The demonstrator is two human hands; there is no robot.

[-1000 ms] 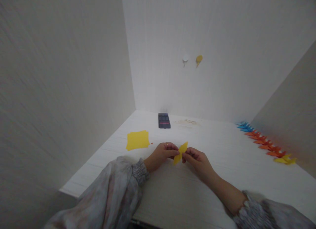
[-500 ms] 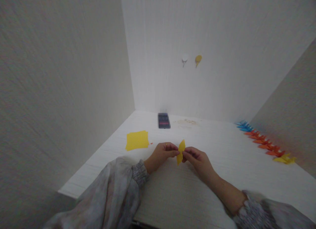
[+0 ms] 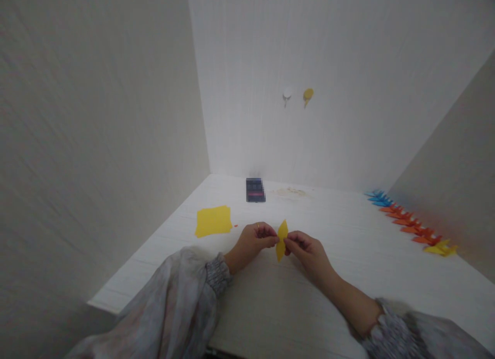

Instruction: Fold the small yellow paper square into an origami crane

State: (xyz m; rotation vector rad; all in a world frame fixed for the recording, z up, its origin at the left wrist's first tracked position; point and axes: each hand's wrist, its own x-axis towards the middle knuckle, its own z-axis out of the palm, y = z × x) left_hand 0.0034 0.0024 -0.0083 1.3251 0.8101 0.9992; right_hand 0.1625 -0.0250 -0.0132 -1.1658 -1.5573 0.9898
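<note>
Between my two hands is a folded piece of yellow paper [image 3: 282, 230], long and narrow with pointed ends at top and bottom. My left hand [image 3: 256, 241] pinches its left side near the middle, thumb and fingers closed. From the right, my right hand [image 3: 308, 248] pinches the same middle part. The fingertips cover the centre of the fold. A stack of flat yellow paper sheets [image 3: 213, 221] lies on the table to the left of my left hand, with a tiny orange scrap [image 3: 235, 226] beside it.
Along the right wall runs a row of folded paper cranes: blue ones [image 3: 379, 198], several orange ones [image 3: 412, 225] and a yellow one [image 3: 441, 248]. A dark, blurred-out flat object [image 3: 255, 190] lies near the back wall. Two hooks, white [image 3: 286, 94] and yellow [image 3: 308, 94], are on that wall.
Both hands keep their pinch on the folded yellow paper, which has turned slightly and shows a flatter, smoother face. The whole view has shifted a little.
</note>
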